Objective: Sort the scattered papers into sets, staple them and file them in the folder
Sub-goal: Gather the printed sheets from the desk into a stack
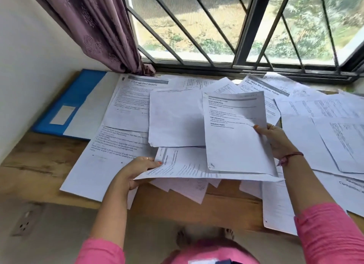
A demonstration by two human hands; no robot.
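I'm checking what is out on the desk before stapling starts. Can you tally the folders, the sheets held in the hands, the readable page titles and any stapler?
Blue folder: 1
Sheets held: 2, one in the left hand, one in the right hand
Readable titles: 2, "Change Bed Sheets" and "Wipe the Coffee Table Clean"
Stapler: 0 in view
Total: 5

Blue folder [67, 106], white papers [177, 123], purple patterned curtain [102, 27], pink sleeves [331, 234]

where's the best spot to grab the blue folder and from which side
Judging by its pose, take the blue folder by its near left corner, coming in from the left. It lies flat on the wooden table, its right side is tucked under papers, and that corner is bare, so fingers could pinch it there.
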